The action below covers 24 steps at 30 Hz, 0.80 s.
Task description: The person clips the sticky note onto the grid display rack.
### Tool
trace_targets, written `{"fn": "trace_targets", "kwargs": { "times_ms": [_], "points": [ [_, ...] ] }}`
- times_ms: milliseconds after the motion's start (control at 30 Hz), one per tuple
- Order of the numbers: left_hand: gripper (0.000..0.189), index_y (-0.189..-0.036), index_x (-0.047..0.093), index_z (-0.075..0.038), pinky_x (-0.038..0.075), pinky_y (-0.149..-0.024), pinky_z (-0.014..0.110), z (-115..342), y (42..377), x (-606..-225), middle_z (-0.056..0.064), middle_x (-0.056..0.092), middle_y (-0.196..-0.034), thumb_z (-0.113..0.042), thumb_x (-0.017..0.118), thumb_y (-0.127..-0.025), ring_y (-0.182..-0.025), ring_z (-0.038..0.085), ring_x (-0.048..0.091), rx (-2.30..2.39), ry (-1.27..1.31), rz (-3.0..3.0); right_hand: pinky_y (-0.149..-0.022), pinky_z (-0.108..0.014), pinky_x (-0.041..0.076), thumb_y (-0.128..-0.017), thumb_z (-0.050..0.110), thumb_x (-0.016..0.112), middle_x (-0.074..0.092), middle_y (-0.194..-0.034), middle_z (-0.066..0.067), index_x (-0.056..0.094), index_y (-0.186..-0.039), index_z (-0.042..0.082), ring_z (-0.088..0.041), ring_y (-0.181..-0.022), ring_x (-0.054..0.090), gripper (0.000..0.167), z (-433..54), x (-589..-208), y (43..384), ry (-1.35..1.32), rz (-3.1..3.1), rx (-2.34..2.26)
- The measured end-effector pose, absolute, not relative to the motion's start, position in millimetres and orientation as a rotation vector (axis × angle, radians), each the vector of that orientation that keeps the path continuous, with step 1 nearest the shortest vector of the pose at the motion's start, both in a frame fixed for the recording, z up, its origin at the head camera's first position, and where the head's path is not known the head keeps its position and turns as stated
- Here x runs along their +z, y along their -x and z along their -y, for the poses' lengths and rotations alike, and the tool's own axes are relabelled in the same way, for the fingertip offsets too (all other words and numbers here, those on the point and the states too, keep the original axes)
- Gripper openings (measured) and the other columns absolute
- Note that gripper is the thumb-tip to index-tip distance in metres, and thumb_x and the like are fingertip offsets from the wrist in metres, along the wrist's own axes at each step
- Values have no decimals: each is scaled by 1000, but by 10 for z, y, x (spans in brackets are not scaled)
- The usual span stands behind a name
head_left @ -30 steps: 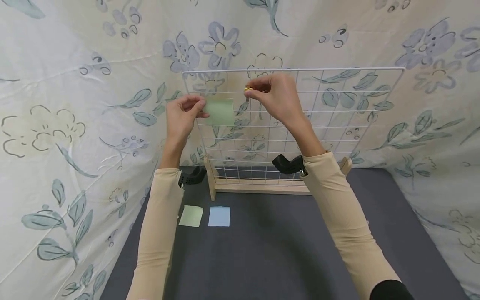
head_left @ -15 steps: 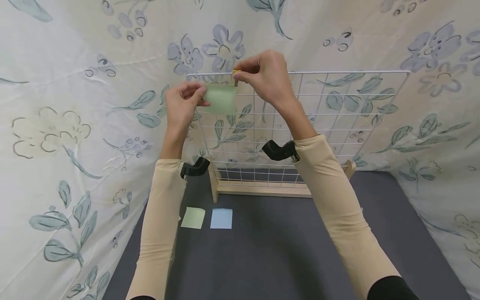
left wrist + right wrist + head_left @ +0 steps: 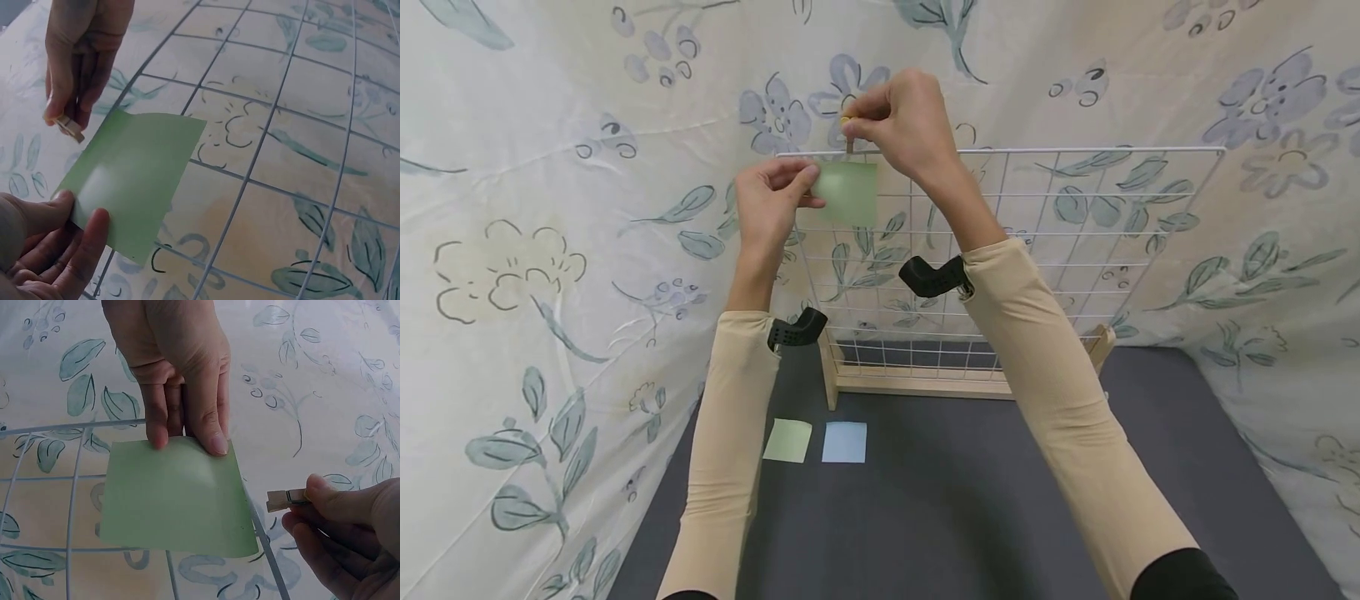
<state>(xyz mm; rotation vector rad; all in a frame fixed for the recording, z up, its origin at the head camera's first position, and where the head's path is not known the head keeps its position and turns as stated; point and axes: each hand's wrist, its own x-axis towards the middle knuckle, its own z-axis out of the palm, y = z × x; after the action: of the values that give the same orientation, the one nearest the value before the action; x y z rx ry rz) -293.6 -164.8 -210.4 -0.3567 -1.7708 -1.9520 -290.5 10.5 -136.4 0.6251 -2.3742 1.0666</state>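
Observation:
My left hand [image 3: 769,200] pinches the left edge of a green paper square [image 3: 850,193], which lies against the upper left of a white wire grid [image 3: 1045,196]. In the right wrist view the paper [image 3: 175,497] hangs flat, its edge near the grid's top bar. My right hand [image 3: 906,125] pinches a small wooden clothespin [image 3: 286,499] above the top bar, its tip pointing down toward the paper. In the left wrist view the clothespin [image 3: 69,128] stays apart from the paper's edge.
A wooden stand [image 3: 925,385] holds the grid upright on the dark table [image 3: 917,517]. Another green paper square [image 3: 787,440] and a blue one [image 3: 844,442] lie in front of it. Floral cloth [image 3: 587,317] hangs behind and at both sides.
My right hand has risen and moved left with the clothespin, from in front of the grid to above its top bar. The left hand has lifted the green paper closer to that bar.

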Motion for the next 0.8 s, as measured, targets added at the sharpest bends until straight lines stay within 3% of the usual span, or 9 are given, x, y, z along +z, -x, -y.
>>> {"fn": "trace_targets", "kwargs": {
  "times_ms": [800],
  "points": [
    [18, -93, 74, 7, 62, -60, 29, 1672, 2992, -2105, 15, 73, -85, -8, 77, -83, -60, 20, 69, -2071, 255, 1696, -73, -15, 52, -91, 20, 72, 75, -100, -5, 78, -102, 8, -7, -83, 64, 18, -14, -1416, 3085, -652, 2460, 1068]
  ]
}}
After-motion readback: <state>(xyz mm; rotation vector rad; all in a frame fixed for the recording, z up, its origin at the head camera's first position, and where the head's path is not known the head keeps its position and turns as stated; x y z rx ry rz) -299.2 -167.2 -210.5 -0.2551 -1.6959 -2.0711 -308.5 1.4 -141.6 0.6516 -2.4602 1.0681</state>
